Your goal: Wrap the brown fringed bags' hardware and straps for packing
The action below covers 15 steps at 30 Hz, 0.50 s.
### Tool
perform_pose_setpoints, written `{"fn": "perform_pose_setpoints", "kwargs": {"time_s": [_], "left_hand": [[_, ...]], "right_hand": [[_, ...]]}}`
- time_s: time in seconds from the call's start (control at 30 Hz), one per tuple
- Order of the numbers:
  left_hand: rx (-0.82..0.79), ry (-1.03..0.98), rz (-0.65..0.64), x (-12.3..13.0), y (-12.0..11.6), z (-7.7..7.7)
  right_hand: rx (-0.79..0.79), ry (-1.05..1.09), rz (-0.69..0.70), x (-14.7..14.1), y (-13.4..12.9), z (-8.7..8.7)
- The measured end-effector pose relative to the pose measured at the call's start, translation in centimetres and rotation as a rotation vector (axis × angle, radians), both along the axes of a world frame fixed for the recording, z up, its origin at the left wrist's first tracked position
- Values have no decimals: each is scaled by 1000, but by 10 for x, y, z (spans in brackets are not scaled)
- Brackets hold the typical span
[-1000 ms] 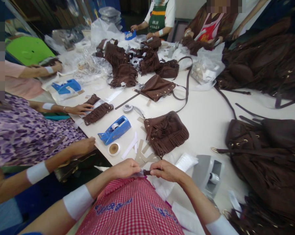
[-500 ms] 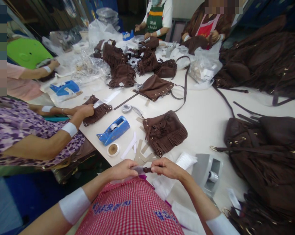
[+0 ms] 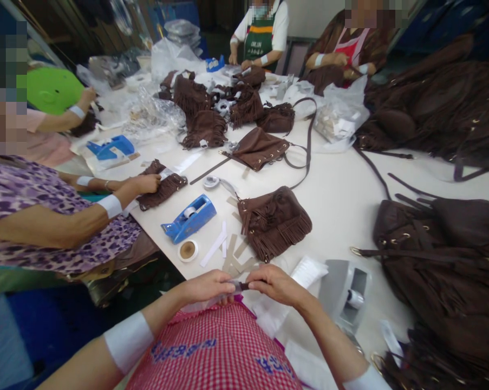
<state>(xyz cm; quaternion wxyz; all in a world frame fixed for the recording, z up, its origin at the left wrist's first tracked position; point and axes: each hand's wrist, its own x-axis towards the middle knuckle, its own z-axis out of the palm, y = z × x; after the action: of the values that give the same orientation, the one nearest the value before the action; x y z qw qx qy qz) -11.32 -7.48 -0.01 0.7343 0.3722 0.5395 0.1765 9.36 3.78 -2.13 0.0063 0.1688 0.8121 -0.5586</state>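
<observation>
"What did the containers hold?"

"The clear bag (image 3: 341, 116), beyond the tabletop's middle, contained pale pieces (image 3: 337, 123). The blue dispenser (image 3: 203, 212) carried one white roll (image 3: 190, 212); the grey dispenser (image 3: 334, 284), another roll (image 3: 355, 298)."

"And where was the short brown strap (image 3: 245, 286)?"

"Between my hands, above my checked apron (image 3: 222, 346). My left hand (image 3: 209, 285) pinched translucent film (image 3: 220, 298) beside it; my right hand (image 3: 274, 283) gripped its other end, fingers closed."

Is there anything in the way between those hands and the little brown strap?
Nothing visible blocks the right hand: its fingers grip the brown strap. At the left hand, clear plastic shows beside the strap; I can't tell whether it separates fingers and strap.
</observation>
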Motion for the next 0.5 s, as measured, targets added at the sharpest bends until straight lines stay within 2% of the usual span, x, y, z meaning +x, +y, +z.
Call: {"fn": "perform_pose_setpoints", "kwargs": {"time_s": [0.33,0.43,0.5], "left_hand": [[-19,14,-80,21,18,-3],[-36,41,-92,19,23,-6],[-64,46,-89,16,23,-8]], "right_hand": [[90,9,-21,-9,-6,-5],[118,37,-96,-7,-5,-3],[154,57,-199,0,-7,1]]}}
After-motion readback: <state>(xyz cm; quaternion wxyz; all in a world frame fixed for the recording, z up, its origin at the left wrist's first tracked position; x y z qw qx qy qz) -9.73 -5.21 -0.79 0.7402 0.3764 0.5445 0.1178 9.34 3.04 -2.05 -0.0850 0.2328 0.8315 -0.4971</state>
